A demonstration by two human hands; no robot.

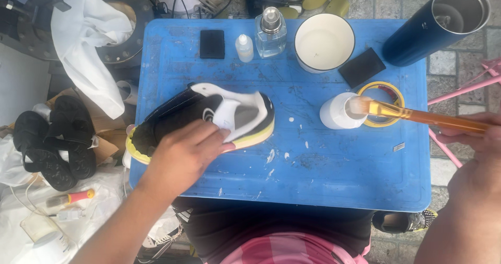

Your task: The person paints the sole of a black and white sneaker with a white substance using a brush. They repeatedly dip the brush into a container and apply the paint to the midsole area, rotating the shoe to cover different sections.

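Note:
A black and white sneaker (209,112) with a yellow-edged sole lies on its side on the blue table (313,159). My left hand (185,151) presses down on its near side and holds it in place. My right hand (477,133) grips the orange handle of a paintbrush (417,115) at the right edge. The brush's white bristles rest over the mouth of a small white jar (336,112). A roll of yellow tape (383,104) lies just behind the jar.
At the table's back stand a white bowl (323,42), a clear pump bottle (270,33), a small dropper bottle (243,48) and two black blocks (212,43). A dark blue flask (438,24) stands at the right. Black sandals (52,138) lie on the left.

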